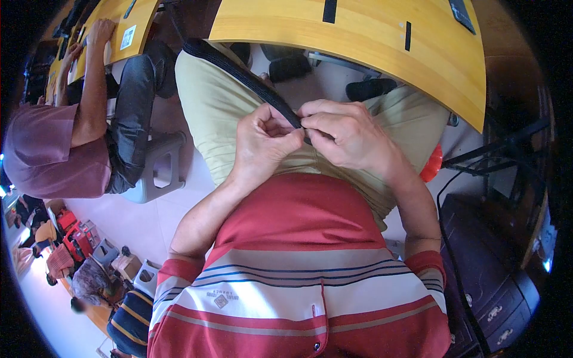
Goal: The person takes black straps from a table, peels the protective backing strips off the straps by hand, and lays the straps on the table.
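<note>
A long, narrow black fabric strip with a ribbed look runs from my thigh at the upper left down to my fingers. Above my lap, my left hand is closed, thumb and fingers pinching the strip close to its near end. My right hand meets it from the other side, its fingertips pressed together on that same end. The fingers cover most of the tip, so its detail is hidden.
A yellow wooden table stands just beyond my knees, with black strips on it. To the left, another person sits on a grey stool. A black cable hangs at the right beside a dark cabinet.
</note>
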`<state>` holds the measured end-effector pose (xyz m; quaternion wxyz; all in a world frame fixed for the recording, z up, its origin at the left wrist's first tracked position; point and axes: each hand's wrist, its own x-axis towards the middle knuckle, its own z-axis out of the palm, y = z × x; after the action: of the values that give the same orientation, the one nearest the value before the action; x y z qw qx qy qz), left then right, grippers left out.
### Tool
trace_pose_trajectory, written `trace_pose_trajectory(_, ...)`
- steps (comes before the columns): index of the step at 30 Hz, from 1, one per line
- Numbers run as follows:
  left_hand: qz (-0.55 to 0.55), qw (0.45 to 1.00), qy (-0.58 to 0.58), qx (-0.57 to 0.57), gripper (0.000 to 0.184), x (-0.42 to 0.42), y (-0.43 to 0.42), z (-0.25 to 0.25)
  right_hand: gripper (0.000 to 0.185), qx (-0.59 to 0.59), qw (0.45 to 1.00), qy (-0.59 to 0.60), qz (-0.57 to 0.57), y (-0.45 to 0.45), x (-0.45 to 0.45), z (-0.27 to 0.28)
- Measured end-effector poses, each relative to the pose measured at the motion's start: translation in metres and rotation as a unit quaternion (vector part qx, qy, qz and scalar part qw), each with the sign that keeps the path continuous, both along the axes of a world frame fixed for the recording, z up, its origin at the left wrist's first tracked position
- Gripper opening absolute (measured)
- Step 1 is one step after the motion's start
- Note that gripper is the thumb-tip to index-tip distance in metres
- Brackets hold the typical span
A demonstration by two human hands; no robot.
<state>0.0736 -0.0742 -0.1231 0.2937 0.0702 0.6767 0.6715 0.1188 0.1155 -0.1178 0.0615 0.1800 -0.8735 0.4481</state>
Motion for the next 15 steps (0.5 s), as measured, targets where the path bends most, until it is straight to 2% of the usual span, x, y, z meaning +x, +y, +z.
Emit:
trace_pose_trajectory(7, 0.016, 0.999, 0.024, -0.015, 0.019, 0.003, 0.000, -0.001, 0.011, 0.076, 0.996, 0.044, -0.018, -0.005, 0.001, 0.000)
trace_pose_trajectory(10, 0.021, 1.000, 0.015, -0.008, 0.018, 0.003, -0.002, -0.006, 0.014, 0.097, 0.995, 0.022, -0.022, -0.006, 0.005, 0.006)
trace_pose_trajectory(15, 0.014, 1.000, 0.016, -0.001, 0.018, 0.004, -0.002, -0.003, 0.015, 0.062, 0.998, 0.016, -0.008, -0.001, 0.005, 0.002)
